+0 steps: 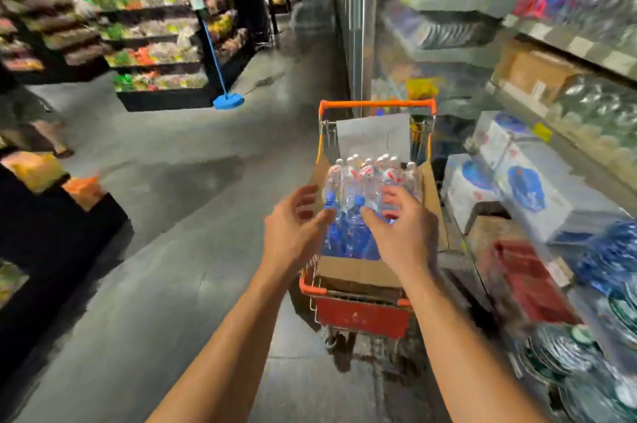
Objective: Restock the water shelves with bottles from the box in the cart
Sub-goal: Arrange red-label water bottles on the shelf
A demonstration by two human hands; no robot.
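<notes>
Writing: nothing readable, labels are all blur (bottles just show blue wrap with red marks)
Left hand [296, 226]: fingers spread apart, over the box's left edge, gripping nothing
Box [358, 272]: open cardboard, sitting in the orange cart [377, 104], packed with upright water bottles [358, 188]
Right hand [401, 226]: fingers splayed over the bottles, contact unclear
Water shelves [572, 43]: right of cart, stocked

Water shelves [565, 43] at right smeared by motion blur; labels unreadable, bottle count indeterminable. Lower parts of bottles [348, 236] in box [358, 272] hidden behind left hand [296, 233] and right hand [403, 233]; contact between fingertips and bottles not determinable. Cart [362, 315] wheels largely concealed under frame. Print on white sheet [374, 138] standing at far end of cart too faint to read. Bystander [34, 122] at left cut off by frame edge.
</notes>
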